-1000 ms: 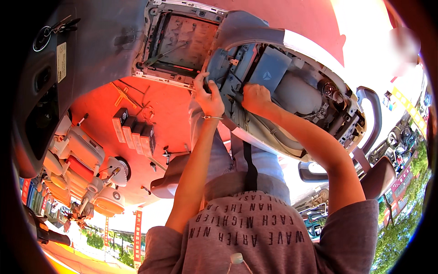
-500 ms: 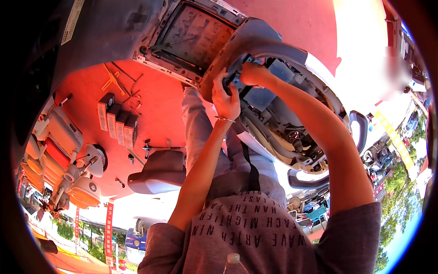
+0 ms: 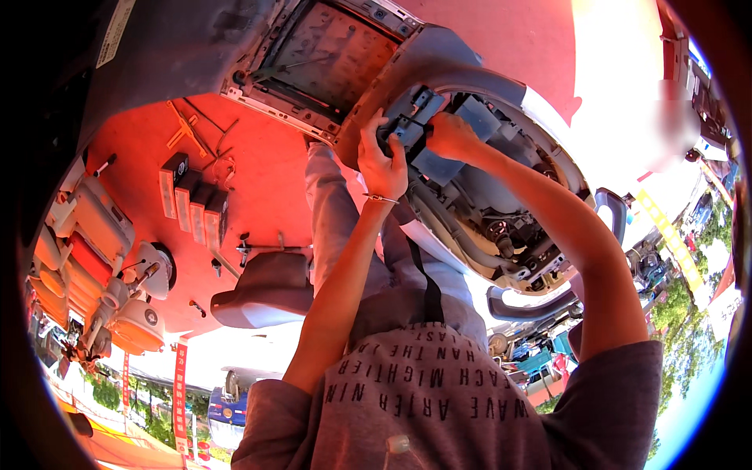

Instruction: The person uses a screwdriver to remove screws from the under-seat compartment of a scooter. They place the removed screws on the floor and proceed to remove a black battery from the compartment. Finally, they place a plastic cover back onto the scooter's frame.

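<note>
A dark blue-grey box-shaped part (image 3: 413, 125) sits in the open underside of a scooter body (image 3: 501, 211), far and just right of centre. The left hand (image 3: 381, 160) has its fingers wrapped over the part's left edge, gripping it; the right hand (image 3: 446, 135) is closed on its right side. Left of them lies a rectangular grey compartment (image 3: 329, 59). On the red floor (image 3: 258, 188) further left stand small black boxes (image 3: 193, 201), with a grey seat (image 3: 262, 290) nearer.
</note>
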A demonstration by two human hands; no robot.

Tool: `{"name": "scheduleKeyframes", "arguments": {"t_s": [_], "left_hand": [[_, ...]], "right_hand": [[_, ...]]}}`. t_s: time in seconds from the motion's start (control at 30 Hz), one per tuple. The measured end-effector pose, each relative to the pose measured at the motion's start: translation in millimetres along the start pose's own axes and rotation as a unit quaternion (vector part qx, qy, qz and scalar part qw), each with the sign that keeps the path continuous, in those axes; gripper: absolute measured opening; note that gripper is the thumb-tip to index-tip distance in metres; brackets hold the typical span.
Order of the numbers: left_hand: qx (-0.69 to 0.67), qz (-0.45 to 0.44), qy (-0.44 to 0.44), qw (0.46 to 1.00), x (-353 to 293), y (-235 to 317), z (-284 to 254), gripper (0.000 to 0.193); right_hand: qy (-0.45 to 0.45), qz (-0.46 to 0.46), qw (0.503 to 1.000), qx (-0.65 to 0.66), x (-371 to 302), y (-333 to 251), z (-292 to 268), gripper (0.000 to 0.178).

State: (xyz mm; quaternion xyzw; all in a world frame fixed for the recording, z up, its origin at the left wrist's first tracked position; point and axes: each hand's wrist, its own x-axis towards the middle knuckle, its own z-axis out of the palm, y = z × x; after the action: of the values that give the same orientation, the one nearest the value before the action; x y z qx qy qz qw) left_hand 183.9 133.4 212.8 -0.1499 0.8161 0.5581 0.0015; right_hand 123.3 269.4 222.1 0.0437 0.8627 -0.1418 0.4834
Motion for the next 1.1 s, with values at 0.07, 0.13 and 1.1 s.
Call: {"name": "scheduleKeyframes", "arguments": {"t_s": [0.07, 0.13, 1.1], "left_hand": [[-0.012, 0.005, 0.004, 1.0, 0.0, -1.1, 2.9, 0.028], [-0.025, -0.011, 0.0, 1.0, -1.5, -4.7, 3.7, 0.027], [-0.029, 0.013, 0.039, 0.999, -2.9, -8.4, 4.7, 0.027]], "right_hand": [[0.028, 0.038, 0.999, 0.003, -7.5, 12.3, 11.2, 0.025], [0.042, 0.041, 0.998, 0.031, -5.1, 9.5, 7.1, 0.025], [-0.031, -0.019, 0.995, -0.093, 29.1, -50.2, -25.7, 0.024]]}}
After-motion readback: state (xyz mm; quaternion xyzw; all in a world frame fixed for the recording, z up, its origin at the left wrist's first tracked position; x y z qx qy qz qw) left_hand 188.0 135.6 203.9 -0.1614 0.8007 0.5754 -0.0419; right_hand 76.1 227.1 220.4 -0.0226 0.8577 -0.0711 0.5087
